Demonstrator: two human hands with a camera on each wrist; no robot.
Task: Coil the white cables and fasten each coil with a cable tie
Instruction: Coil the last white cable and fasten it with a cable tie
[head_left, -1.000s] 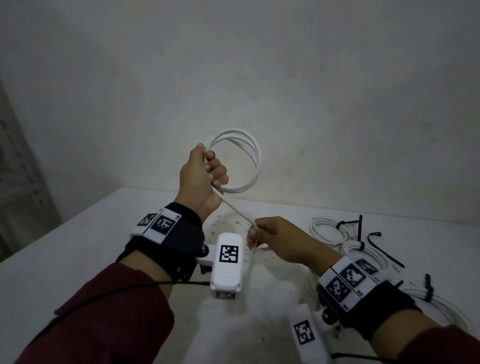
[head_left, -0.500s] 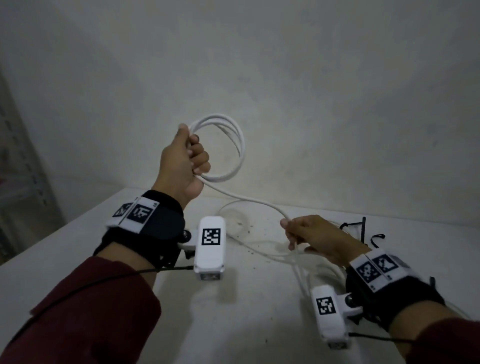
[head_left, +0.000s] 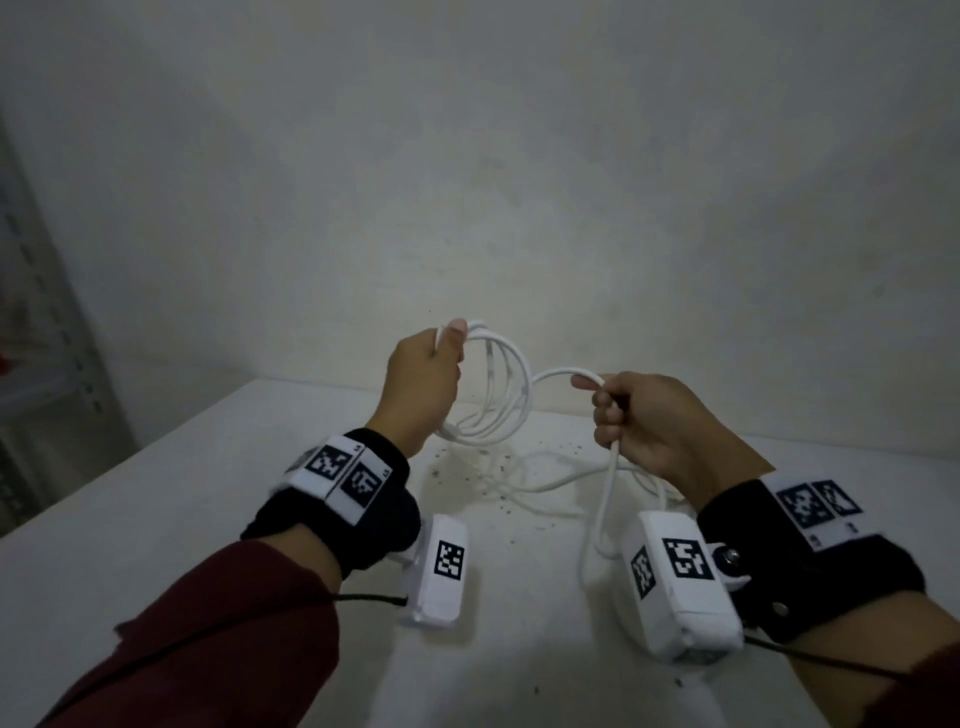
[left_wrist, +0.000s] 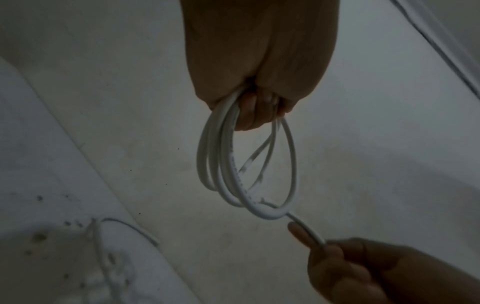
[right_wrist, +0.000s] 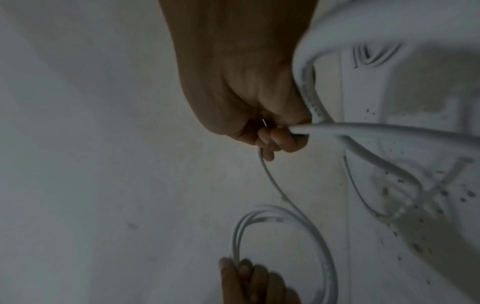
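My left hand holds up a coil of white cable with several loops, its fingers curled round the top of the loops. To its right my right hand grips the free run of the same cable, which arches from the coil to my fingers and then hangs down to the table. In the right wrist view my right fingers are wrapped round the cable, with the coil below them. The loose remainder lies on the table between my hands.
The white table runs up to a plain grey wall. Dark specks dot the tabletop under the coil. A metal shelf stands at the far left. Another coil lies on the table in the right wrist view.
My right hand has risen from the table with the cable toward the coil. My left hand has lowered the coil and turned it. The camera has tilted, so the tied coils at right are out of view.
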